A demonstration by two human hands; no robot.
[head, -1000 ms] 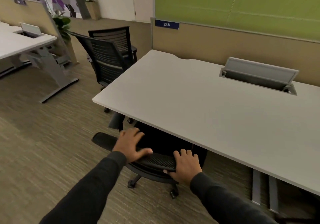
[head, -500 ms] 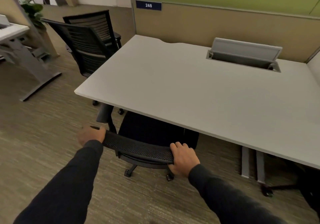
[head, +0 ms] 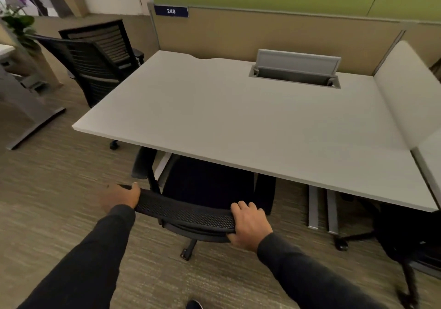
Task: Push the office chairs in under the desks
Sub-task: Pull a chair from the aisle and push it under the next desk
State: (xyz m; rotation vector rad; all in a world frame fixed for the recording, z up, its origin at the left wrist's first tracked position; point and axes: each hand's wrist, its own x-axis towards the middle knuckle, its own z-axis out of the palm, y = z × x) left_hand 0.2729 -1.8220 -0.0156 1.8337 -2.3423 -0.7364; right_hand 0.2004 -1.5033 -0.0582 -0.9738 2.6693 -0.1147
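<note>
1. A black office chair (head: 202,194) is sitting at the near edge of a white desk (head: 238,117), with its seat and the front ends of its armrests already under the top, while its mesh backrest top and caster base are still showing outside the edge.
2. The left hand (head: 119,197) is gripping the left end of the backrest's top rail; the fingers are curling over the far side of the rail, so how tightly they are closing cannot be told.
3. The right hand (head: 249,225) is clasping the right end of the same rail, with its fingers (head: 243,207) lying close together over the top and the thumb tucking underneath.
4. Both arms, in dark sleeves, are reaching forward and down from the bottom of the view.
5. A grey cable hatch (head: 296,70) is standing open at the back of the desk, in front of a tan partition (head: 262,34) carrying a blue number plate (head: 171,11) reading 246.
6. Two more black chairs (head: 95,60) are standing on the carpet beyond the desk's left end, apart from it.
7. Another dark chair (head: 405,234) is showing partly at the right, by the neighbouring desk, blurred.
8. A potted plant (head: 19,24) is standing at the far left.
</note>
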